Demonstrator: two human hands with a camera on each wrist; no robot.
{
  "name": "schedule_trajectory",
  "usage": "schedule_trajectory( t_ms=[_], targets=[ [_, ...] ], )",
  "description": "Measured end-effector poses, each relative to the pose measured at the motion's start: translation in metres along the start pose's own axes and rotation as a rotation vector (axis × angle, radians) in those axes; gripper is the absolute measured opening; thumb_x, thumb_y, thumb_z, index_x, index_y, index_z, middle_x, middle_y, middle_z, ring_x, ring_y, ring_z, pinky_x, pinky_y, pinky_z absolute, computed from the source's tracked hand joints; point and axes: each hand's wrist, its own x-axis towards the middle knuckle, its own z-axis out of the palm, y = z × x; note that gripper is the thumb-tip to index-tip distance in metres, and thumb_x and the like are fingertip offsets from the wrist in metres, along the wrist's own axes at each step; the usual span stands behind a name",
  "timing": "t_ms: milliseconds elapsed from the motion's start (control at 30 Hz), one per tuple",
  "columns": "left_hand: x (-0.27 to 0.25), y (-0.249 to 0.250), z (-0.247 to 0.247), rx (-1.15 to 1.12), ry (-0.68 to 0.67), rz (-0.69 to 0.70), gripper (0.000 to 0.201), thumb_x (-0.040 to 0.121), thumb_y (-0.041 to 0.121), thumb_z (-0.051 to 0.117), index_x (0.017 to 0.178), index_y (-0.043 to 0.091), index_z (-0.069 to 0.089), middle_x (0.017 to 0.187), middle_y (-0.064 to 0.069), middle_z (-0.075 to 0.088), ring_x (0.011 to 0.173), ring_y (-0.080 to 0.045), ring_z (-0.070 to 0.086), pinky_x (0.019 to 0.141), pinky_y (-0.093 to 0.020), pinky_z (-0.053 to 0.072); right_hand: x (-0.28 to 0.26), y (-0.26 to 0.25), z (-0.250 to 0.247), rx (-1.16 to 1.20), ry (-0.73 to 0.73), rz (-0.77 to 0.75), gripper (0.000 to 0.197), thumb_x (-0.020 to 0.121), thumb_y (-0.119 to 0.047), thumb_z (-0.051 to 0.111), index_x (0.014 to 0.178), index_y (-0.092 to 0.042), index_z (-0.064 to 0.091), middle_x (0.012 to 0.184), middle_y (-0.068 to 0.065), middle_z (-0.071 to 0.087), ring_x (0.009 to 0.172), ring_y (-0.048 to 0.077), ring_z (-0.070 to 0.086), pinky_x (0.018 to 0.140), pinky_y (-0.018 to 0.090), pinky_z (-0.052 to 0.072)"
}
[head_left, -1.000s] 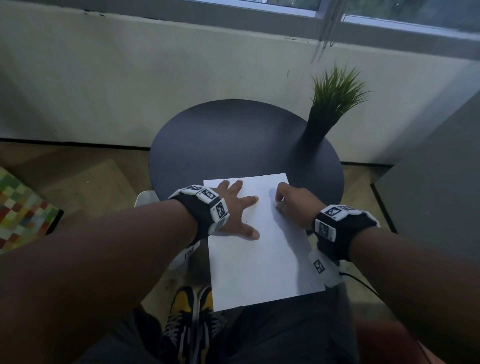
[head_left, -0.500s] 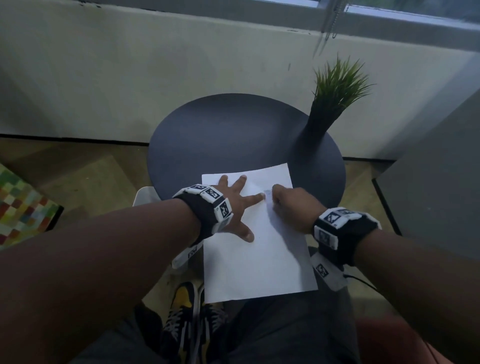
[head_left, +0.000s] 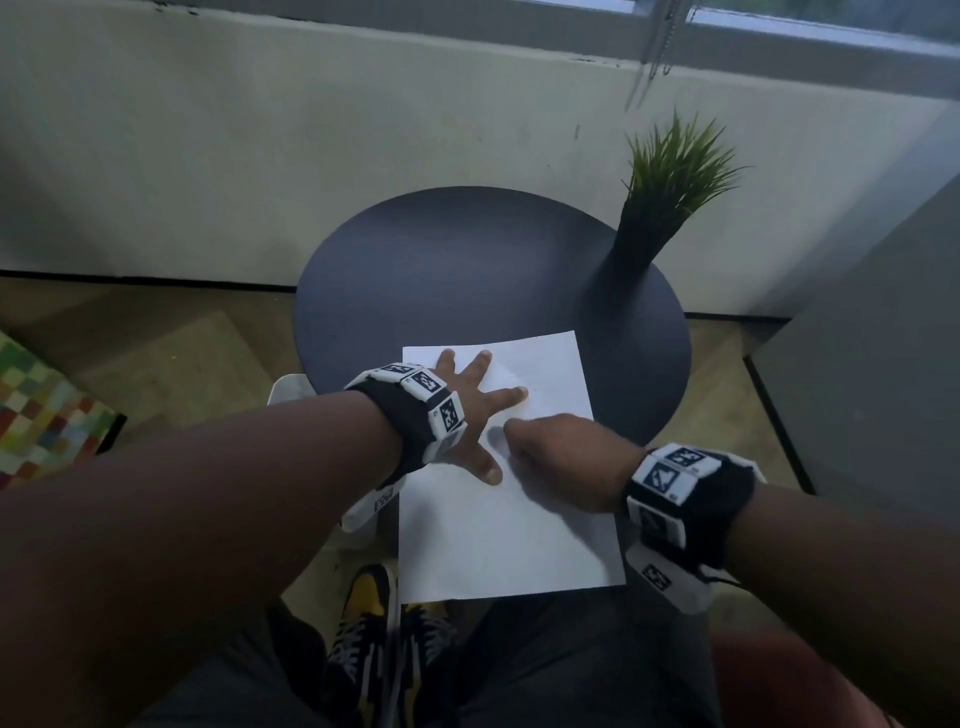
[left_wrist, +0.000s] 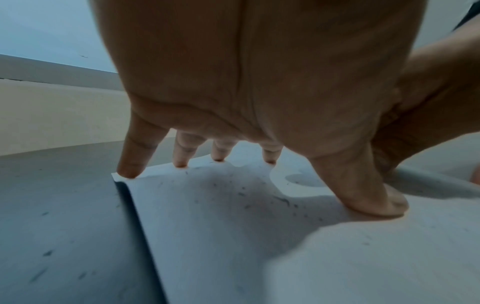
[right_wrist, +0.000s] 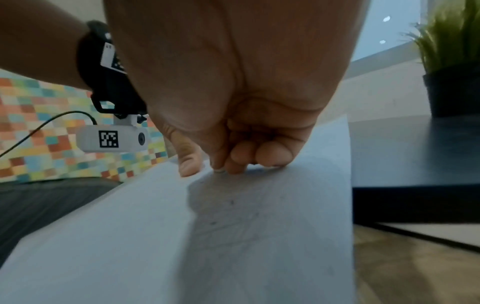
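The step in hand appears to be smoothing or creasing the white sheet of paper (head_left: 509, 540). It lies at the near edge of the round dark surface (head_left: 467, 270), and its near half hangs out past the rim toward the person's lap. The left hand (head_left: 467, 410) is released and spread flat, its straight fingertips (left_wrist: 127, 170) pinning the sheet's far left part. The right hand (head_left: 566, 457) is clenched and grasps nothing; its curled fingers (right_wrist: 270, 156) press down on the paper just beside the left thumb. The next move probably calls for drawing the right hand across the sheet under firm, even pressure, with the left hand as anchor. The unsupported overhang could bend or let the sheet slide. A grassy plant (head_left: 675, 166) in a dark pot (head_left: 634, 260) stands at the far right of the surface, apart from the paper. Black-and-yellow shoes (head_left: 374, 623) show below, and a chequered, many-coloured object (head_left: 36, 410) sits on the floor to the left. Only the left thumb stands in the way of a leftward stroke.
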Motion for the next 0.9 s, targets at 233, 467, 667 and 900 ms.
schedule_trajectory(
  t_ms=[233,467,667,900],
  targets=[
    [0.004,-0.003,0.003,0.015,0.042,0.035,0.112,0.061,0.088,0.063,0.150,0.060,0.000,0.170,0.002,-0.012,0.151,-0.040,0.006,0.107,-0.069,0.027,0.015,0.028,-0.012,-0.067,0.130,0.183,0.007,0.098,-0.023,0.038,0.095,-0.017,0.042,0.082,0.008,0.060,0.068,0.029,0.053,0.061,0.037,0.047],
    [0.003,0.000,-0.001,0.022,0.020,0.037,0.113,0.066,0.085,0.064,0.153,0.056,0.000,0.170,0.001,-0.012,0.151,-0.041,0.007,0.112,-0.066,0.028,0.011,0.037,-0.015,-0.051,0.067,0.158,0.007,0.098,-0.024,0.041,0.092,-0.021,0.043,0.083,0.004,0.063,0.071,0.028,0.058,0.063,0.040,0.053],
    [0.003,-0.003,-0.001,0.019,0.009,0.052,0.113,0.067,0.085,0.065,0.154,0.055,-0.001,0.170,0.000,-0.012,0.151,-0.042,0.005,0.113,-0.065,0.029,0.000,0.006,-0.006,-0.063,-0.029,0.008,0.005,0.097,-0.022,0.047,0.101,-0.023,0.044,0.084,0.003,0.058,0.071,0.023,0.052,0.063,0.034,0.046],
    [0.003,0.000,-0.001,-0.027,-0.019,0.026,0.116,0.066,0.080,0.069,0.155,0.055,-0.001,0.170,0.002,-0.015,0.153,-0.041,-0.003,0.113,-0.067,0.029,0.014,0.047,-0.019,0.016,0.105,0.283,0.007,0.096,-0.022,0.042,0.090,-0.018,0.044,0.084,0.012,0.062,0.074,0.034,0.059,0.066,0.039,0.051]
  ],
)
